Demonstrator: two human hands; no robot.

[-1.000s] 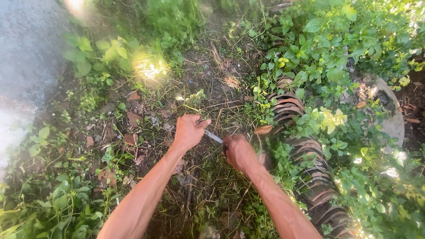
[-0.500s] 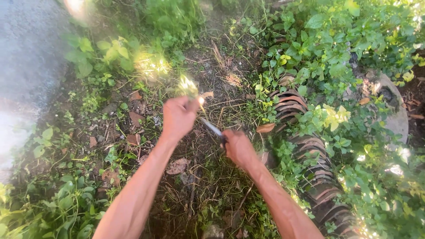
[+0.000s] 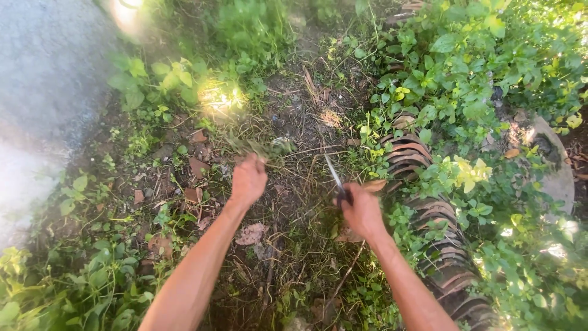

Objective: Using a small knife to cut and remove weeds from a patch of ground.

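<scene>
Above bare soil, right hand [image 3: 362, 211] raises knife [image 3: 335, 176].

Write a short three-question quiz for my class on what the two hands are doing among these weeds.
1. True or false: the right hand grips a knife with its blade pointing up, away from the person.
2. What does the left hand hold? A) a tuft of cut weeds B) a stone C) nothing
3. Which side of the hands is the row of stacked roof tiles on?

Key: 1 true; 2 A; 3 the right.
</scene>
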